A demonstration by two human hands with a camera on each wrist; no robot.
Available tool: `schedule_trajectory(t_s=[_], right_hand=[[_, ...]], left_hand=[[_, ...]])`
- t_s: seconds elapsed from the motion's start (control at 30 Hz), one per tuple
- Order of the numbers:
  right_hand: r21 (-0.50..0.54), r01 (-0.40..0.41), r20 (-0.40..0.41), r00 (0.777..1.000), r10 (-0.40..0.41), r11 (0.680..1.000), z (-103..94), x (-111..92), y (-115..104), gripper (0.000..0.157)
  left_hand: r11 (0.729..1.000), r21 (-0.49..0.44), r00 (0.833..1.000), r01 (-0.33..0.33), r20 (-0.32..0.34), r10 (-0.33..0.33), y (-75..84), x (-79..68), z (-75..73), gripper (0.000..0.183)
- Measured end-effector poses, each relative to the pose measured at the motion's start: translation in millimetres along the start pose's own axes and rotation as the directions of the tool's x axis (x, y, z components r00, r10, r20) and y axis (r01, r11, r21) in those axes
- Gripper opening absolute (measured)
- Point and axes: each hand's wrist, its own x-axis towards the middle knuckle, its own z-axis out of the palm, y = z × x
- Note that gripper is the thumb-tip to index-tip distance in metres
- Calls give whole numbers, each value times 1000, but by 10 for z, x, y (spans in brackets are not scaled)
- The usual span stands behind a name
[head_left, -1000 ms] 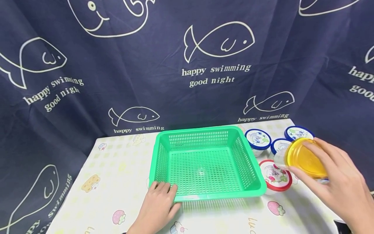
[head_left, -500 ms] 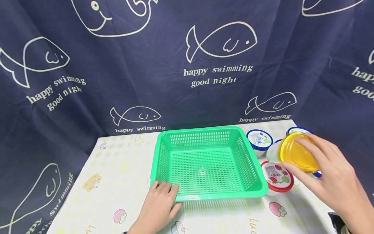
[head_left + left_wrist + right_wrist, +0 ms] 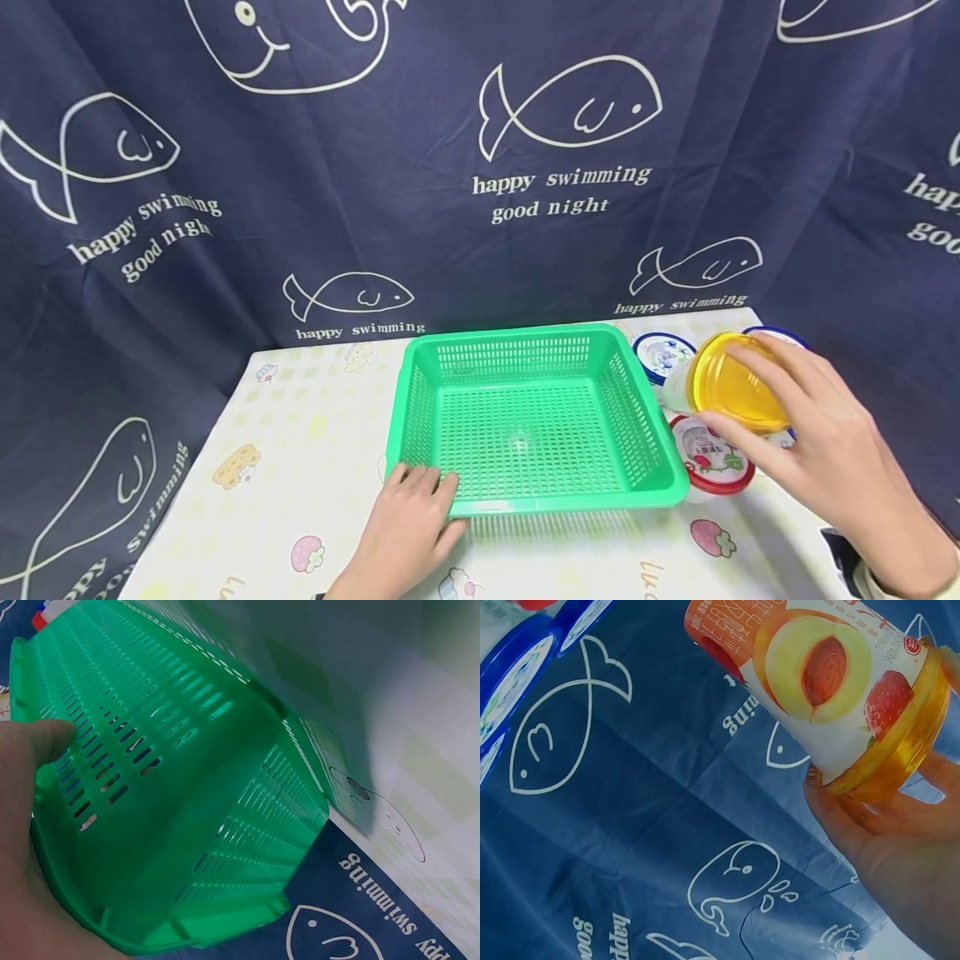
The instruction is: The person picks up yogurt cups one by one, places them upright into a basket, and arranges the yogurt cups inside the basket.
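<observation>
A green perforated plastic basket (image 3: 562,502) stands on the table. My left hand (image 3: 408,525) grips its near left corner, fingers over the rim; in the left wrist view the thumb (image 3: 52,739) lies against the outer wall (image 3: 172,810). My right hand (image 3: 832,442) holds a plastic cup (image 3: 738,387) by its clear yellow lid, above the other cups to the right of the basket. The cup is tilted, lid toward my palm. Its label (image 3: 817,667), printed with a peach and a strawberry, shows in the right wrist view.
Beside the basket's right wall stand a red-lidded cup (image 3: 712,457) and a blue-lidded cup (image 3: 663,358). Another blue lid (image 3: 776,335) shows partly behind my right hand. A patterned cloth (image 3: 300,450) covers the table; a dark blue curtain (image 3: 420,208) hangs behind it.
My right hand has moved left toward the basket and slightly up with the yellow-lidded cup. The left hand keeps its grip on the basket corner.
</observation>
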Motion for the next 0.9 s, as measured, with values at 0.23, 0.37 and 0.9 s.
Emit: schedule_trajectory(t_s=[0.23, 0.37, 0.9], right_hand=[[31, 86, -67, 994, -84, 996, 118, 95, -54, 79], [44, 106, -50, 993, -104, 993, 171, 139, -73, 78], [43, 121, 17, 992, -122, 992, 391, 330, -119, 76]], left_hand=[[1000, 2, 1000, 4, 18, -4, 5, -2, 1, 25], [1000, 2, 1000, 4, 21, -4, 4, -1, -1, 24], [1000, 5, 1000, -1, 18, 0, 0, 6, -4, 25]])
